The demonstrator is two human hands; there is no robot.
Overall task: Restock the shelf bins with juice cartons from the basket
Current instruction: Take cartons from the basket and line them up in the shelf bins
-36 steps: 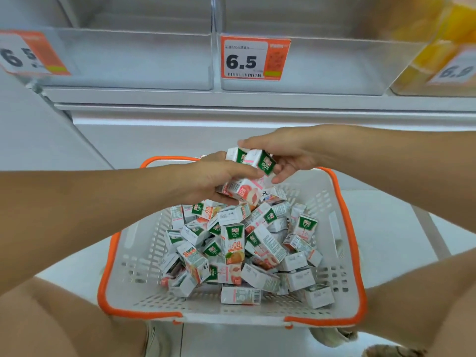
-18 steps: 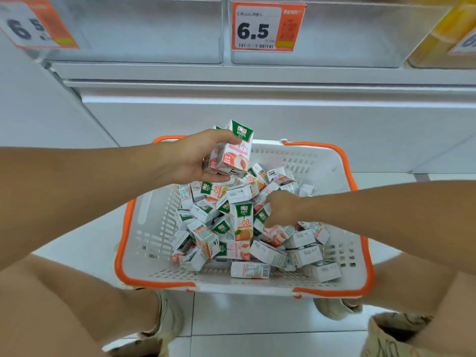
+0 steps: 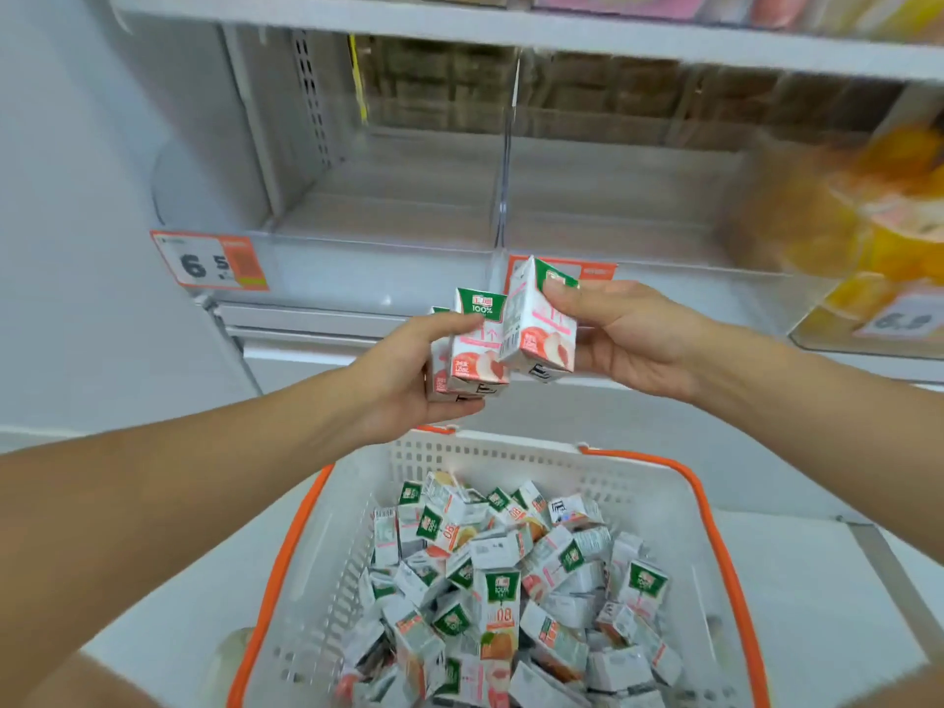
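My left hand (image 3: 403, 380) grips a small stack of white, green and pink peach juice cartons (image 3: 472, 350) above the basket. My right hand (image 3: 628, 339) holds one more peach carton (image 3: 541, 324), its side touching the left hand's stack. Both hands are raised in front of two clear shelf bins, the left bin (image 3: 378, 237) and the right bin (image 3: 613, 232), which look bare inside. Below, a white basket with an orange rim (image 3: 715, 534) holds a pile of several loose juice cartons (image 3: 500, 580).
Orange price tags (image 3: 209, 260) reading 6.5 hang on the bin fronts. A bin of orange-printed packs (image 3: 878, 232) stands at the right. A shelf board (image 3: 459, 23) runs above the bins. White floor tiles (image 3: 817, 580) surround the basket.
My right hand dug into the basket pile and came up with a carton. Both hands rose from the basket to the shelf bins, and the camera tilted up.
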